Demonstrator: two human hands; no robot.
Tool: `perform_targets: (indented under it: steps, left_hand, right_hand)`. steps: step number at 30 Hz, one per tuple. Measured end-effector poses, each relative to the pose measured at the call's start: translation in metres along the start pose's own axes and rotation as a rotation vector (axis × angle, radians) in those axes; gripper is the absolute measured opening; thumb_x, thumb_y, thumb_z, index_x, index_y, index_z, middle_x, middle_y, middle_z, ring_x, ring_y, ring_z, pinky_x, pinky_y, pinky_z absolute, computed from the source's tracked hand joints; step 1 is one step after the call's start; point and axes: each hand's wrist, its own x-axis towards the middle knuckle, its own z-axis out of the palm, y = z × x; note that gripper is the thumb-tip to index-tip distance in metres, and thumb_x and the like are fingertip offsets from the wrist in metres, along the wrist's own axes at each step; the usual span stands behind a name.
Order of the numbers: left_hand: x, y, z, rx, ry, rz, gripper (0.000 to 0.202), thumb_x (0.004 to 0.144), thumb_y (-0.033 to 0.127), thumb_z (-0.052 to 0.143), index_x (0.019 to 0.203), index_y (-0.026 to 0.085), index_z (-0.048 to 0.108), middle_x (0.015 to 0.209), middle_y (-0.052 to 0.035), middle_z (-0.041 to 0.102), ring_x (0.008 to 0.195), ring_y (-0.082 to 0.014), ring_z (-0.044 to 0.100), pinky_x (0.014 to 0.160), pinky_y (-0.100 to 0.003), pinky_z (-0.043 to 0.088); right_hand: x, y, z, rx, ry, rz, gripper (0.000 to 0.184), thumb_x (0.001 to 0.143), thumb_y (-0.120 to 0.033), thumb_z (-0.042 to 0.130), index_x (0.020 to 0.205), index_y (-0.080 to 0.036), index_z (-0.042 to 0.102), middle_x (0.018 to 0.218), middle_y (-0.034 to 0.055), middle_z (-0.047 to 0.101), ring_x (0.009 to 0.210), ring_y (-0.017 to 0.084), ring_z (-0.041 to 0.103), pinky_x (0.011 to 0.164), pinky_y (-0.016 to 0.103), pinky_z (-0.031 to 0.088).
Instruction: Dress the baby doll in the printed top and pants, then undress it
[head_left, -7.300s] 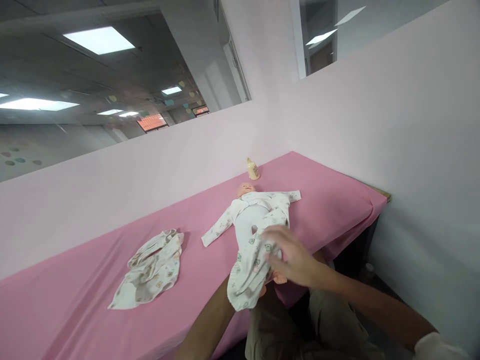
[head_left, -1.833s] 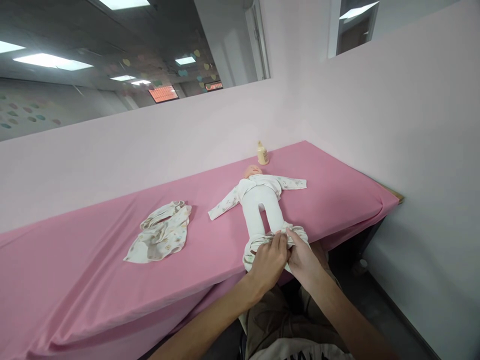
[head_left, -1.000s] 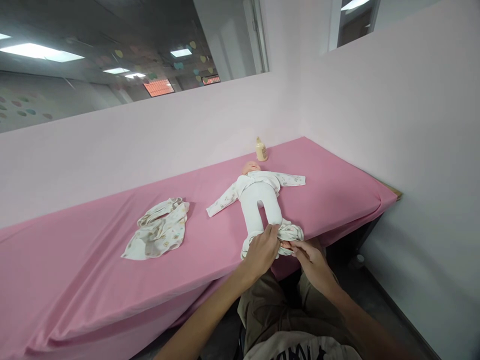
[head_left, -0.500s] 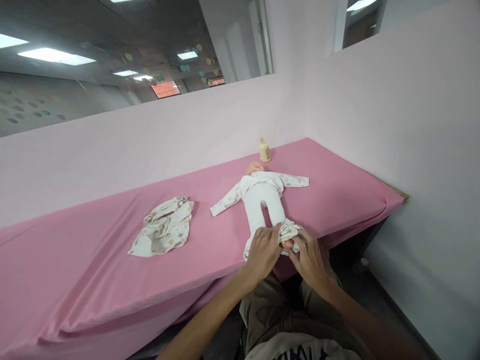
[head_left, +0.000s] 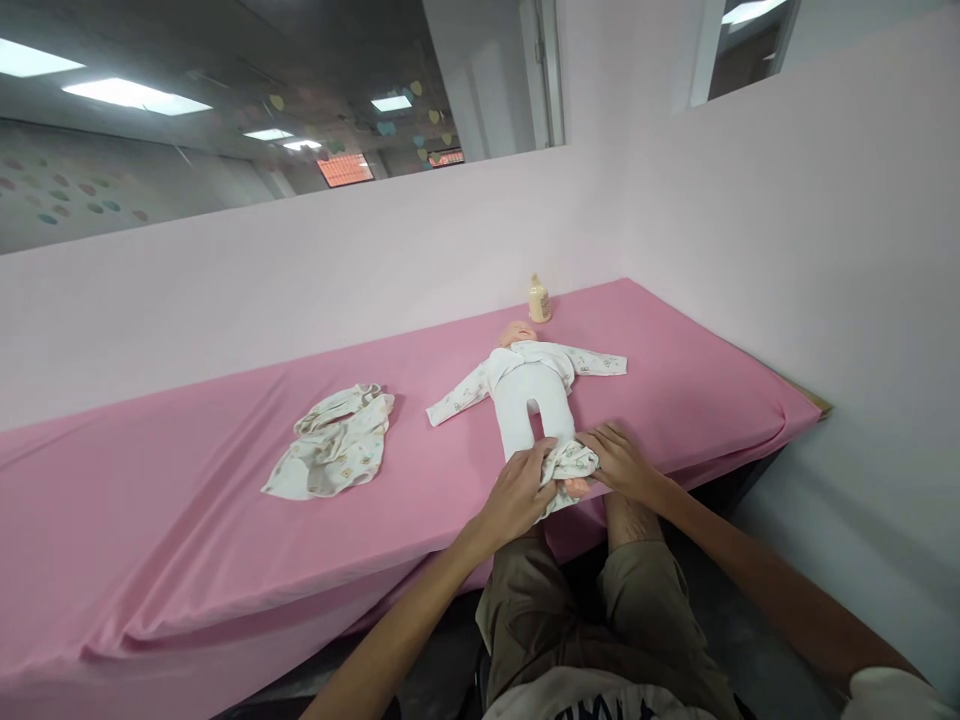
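While the person sits at the near edge of the counter (head_left: pixel 187 540), which is covered with a pink sheet, both hands are at the feet of a doll (head_left: pixel 529 400). This doll lies on its back, its head toward the wall (head_left: pixel 300 270) and its legs toward the person; it wears a white top with printed sleeves spread to both sides, and its legs are white. At the lower end of the legs a printed garment (head_left: pixel 574 462) is bunched together, close to the counter edge. The left hand (head_left: pixel 517 495) has its grip closed on the left part of this garment, with the fingers curled into the cloth. The right hand (head_left: pixel 619 462) lies on the right part of it with the fingers rather stretched; whether its grip is closed on the cloth cannot be told. A small pink foot shows just under the bunched cloth, between the two hands. Beyond the doll's head, near the wall, a small cream bottle (head_left: pixel 538 300) stands upright with its cap on; what is inside it cannot be seen. To the left of the doll, well apart from it, a second printed cloth (head_left: pixel 334 457) lies crumpled on the sheet.
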Motion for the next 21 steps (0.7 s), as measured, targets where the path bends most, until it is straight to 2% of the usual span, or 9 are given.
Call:
perform_targets:
  steps: [2, 5, 8, 11, 14, 16, 18, 21]
  left_hand:
    - [-0.002, 0.002, -0.005, 0.029, -0.011, 0.038, 0.057, 0.088, 0.026, 0.049, 0.143, 0.019, 0.035, 0.137, -0.0111, 0.050, 0.125, -0.0272, 0.046, 0.105, -0.039, 0.037]
    - [-0.012, -0.001, -0.021, 0.021, -0.054, 0.112, 0.059, 0.088, 0.035, 0.055, 0.143, 0.022, 0.037, 0.138, -0.0098, 0.050, 0.127, -0.0266, 0.044, 0.107, -0.039, 0.035]
    - [-0.028, -0.013, -0.040, 0.012, -0.072, 0.110, 0.048, 0.087, 0.043, 0.059, 0.132, 0.026, 0.051, 0.133, -0.0070, 0.053, 0.126, -0.0252, 0.046, 0.107, -0.038, 0.037]
    - [-0.041, -0.028, -0.051, -0.022, -0.061, 0.101, 0.029, 0.094, 0.041, 0.048, 0.115, 0.025, 0.060, 0.125, -0.0058, 0.057, 0.120, -0.0216, 0.051, 0.104, -0.037, 0.041]
    - [-0.044, -0.036, -0.050, -0.039, -0.068, 0.114, 0.029, 0.098, 0.035, 0.039, 0.117, 0.026, 0.060, 0.123, -0.0057, 0.057, 0.117, -0.0192, 0.052, 0.101, -0.035, 0.044]
    - [-0.043, -0.037, -0.046, 0.016, -0.043, 0.109, 0.032, 0.096, 0.034, 0.043, 0.125, 0.026, 0.055, 0.126, -0.0065, 0.054, 0.117, -0.0198, 0.052, 0.100, -0.034, 0.046]
    - [-0.045, -0.035, -0.039, 0.102, 0.038, 0.128, 0.036, 0.093, 0.033, 0.050, 0.128, 0.025, 0.053, 0.128, -0.0078, 0.051, 0.118, -0.0215, 0.051, 0.099, -0.035, 0.046]
    - [-0.053, -0.031, -0.026, 0.189, 0.176, 0.192, 0.028, 0.094, 0.030, 0.048, 0.118, 0.022, 0.058, 0.123, -0.0090, 0.053, 0.116, -0.0222, 0.050, 0.098, -0.036, 0.044]
  right_hand:
    - [-0.001, -0.001, 0.001, -0.028, 0.027, 0.022, 0.032, 0.085, -0.024, 0.060, 0.116, -0.013, 0.063, 0.108, 0.0177, 0.066, 0.104, 0.032, 0.056, 0.097, 0.046, 0.039]
    - [-0.006, 0.002, -0.006, 0.170, 0.039, 0.109, 0.042, 0.082, -0.029, 0.065, 0.121, -0.015, 0.060, 0.115, 0.0147, 0.063, 0.109, 0.030, 0.055, 0.097, 0.045, 0.041]
    - [-0.008, 0.011, -0.026, 0.501, -0.102, 0.165, 0.061, 0.076, -0.038, 0.072, 0.131, -0.021, 0.054, 0.135, 0.0103, 0.053, 0.124, 0.029, 0.048, 0.103, 0.044, 0.041]
    - [-0.002, 0.013, -0.046, 0.710, -0.247, 0.252, 0.054, 0.082, -0.046, 0.064, 0.131, -0.026, 0.055, 0.140, 0.0068, 0.051, 0.130, 0.028, 0.045, 0.108, 0.044, 0.038]
    - [0.014, 0.006, -0.055, 0.737, -0.294, 0.276, 0.040, 0.090, -0.046, 0.051, 0.123, -0.025, 0.061, 0.129, 0.0064, 0.059, 0.122, 0.026, 0.052, 0.104, 0.043, 0.041]
    - [0.025, -0.001, -0.057, 0.682, -0.307, 0.231, 0.036, 0.089, -0.045, 0.053, 0.115, -0.024, 0.065, 0.122, 0.0063, 0.062, 0.116, 0.025, 0.055, 0.102, 0.041, 0.043]
    - [0.033, -0.007, -0.059, 0.618, -0.343, 0.164, 0.032, 0.087, -0.043, 0.055, 0.111, -0.024, 0.066, 0.116, 0.0059, 0.062, 0.112, 0.024, 0.056, 0.099, 0.039, 0.043]
    - [0.039, -0.010, -0.062, 0.538, -0.434, 0.066, 0.029, 0.087, -0.037, 0.054, 0.109, -0.023, 0.067, 0.110, 0.0053, 0.060, 0.103, 0.021, 0.055, 0.092, 0.035, 0.045]
